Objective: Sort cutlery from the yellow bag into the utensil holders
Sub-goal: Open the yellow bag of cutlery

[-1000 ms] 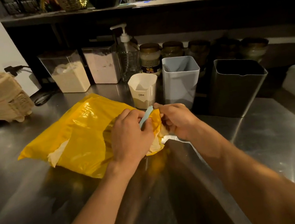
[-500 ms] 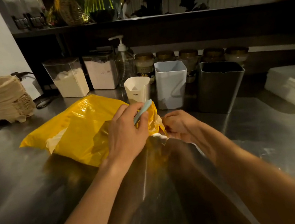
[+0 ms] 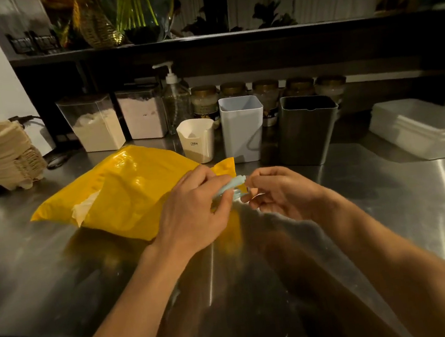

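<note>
Cutlery [image 3: 232, 185], gripped in the left hand [image 3: 193, 215], is now drawn from the bag [image 3: 127, 190] for sorting; right hand [image 3: 282, 194] hold unclear.

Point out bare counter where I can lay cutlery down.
Bare steel counter lies near-left, between the yellow bag and the front edge, and at right, before the white tub. Crowded: the back row of holders and jars.
</note>
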`<action>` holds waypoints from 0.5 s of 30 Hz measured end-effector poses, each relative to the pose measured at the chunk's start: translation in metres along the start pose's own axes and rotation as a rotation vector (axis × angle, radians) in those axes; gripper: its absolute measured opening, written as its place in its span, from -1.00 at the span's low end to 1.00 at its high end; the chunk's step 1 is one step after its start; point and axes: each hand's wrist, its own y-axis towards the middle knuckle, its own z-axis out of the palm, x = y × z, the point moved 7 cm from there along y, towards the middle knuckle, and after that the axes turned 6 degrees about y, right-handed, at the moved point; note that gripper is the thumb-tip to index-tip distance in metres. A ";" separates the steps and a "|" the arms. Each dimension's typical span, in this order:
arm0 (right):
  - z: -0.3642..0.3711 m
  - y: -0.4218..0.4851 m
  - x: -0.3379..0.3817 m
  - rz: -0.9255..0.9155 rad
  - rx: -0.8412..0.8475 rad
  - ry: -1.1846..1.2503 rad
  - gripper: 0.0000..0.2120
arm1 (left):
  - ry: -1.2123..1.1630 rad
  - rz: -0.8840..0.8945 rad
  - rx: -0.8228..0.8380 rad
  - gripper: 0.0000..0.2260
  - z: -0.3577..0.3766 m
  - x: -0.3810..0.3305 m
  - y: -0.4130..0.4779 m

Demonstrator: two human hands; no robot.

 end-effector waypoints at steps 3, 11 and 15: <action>0.008 -0.011 0.000 0.002 0.099 0.048 -0.77 | 0.009 0.074 -0.034 -0.76 -0.006 -0.004 -0.011; 0.026 -0.030 -0.012 0.073 0.226 0.021 -0.84 | 0.012 0.187 -0.307 -0.81 -0.038 -0.012 -0.045; 0.027 -0.035 -0.005 0.035 0.293 0.139 -0.75 | 0.100 0.260 -0.376 -0.80 -0.056 -0.030 -0.046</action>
